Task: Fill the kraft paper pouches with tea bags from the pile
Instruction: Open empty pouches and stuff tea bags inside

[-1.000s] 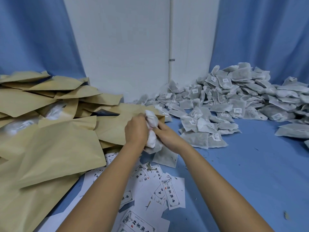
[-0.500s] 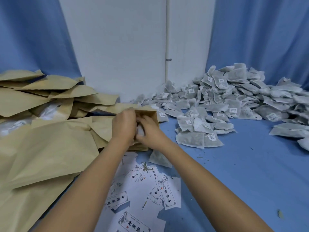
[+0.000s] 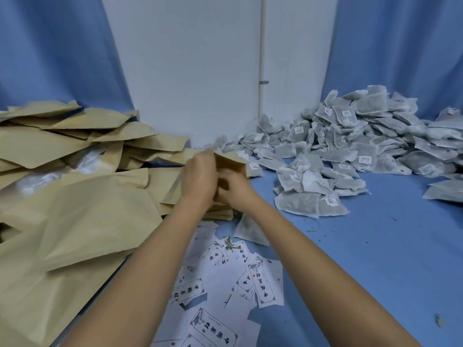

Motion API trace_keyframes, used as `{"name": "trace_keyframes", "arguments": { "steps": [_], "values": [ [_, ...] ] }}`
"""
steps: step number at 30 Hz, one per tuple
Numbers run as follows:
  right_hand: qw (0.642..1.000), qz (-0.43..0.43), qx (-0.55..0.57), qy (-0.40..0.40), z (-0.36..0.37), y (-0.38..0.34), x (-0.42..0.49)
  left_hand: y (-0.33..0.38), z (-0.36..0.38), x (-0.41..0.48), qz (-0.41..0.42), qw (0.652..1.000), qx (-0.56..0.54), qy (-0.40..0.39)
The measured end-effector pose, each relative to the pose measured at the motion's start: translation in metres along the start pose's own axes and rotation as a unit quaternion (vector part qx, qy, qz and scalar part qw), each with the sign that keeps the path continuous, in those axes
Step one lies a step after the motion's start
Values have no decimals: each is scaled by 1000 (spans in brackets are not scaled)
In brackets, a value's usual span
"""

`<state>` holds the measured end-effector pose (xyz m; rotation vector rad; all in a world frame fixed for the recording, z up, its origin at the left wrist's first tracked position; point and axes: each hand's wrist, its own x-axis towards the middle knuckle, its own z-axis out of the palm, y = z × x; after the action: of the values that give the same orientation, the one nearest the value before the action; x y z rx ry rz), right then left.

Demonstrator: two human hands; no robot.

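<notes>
Both hands crowd together mid-frame: the left hand grips the mouth of the kraft pouch, and the right hand curls into it, its hold hidden. Better keep that mouth spread wide.

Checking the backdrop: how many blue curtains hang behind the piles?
2: one curtain left, above the kraft pouches; one right, above the tea bag pile. Others may hang offscreen.

The blue surface carries a heap of brown paper pouches on the left and a pile of tea bags at the back right. Printed white labels lie scattered at the front, one loose tea bag just behind them, and small crumbs on the right.
</notes>
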<state>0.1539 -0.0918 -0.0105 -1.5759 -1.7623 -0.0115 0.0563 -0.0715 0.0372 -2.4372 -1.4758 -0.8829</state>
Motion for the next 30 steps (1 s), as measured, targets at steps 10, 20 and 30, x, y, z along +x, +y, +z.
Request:
{"name": "trace_keyframes", "arguments": {
  "steps": [10,20,30],
  "values": [
    [933,325,85,130,8,53,-57,17,17,1,-7,999,38,5],
    [950,309,-1,38,7,68,-66,16,13,8,-19,999,39,7],
    [837,456,-297,-64,-27,132,-70,14,13,6,8,999,48,17]
  ]
}}
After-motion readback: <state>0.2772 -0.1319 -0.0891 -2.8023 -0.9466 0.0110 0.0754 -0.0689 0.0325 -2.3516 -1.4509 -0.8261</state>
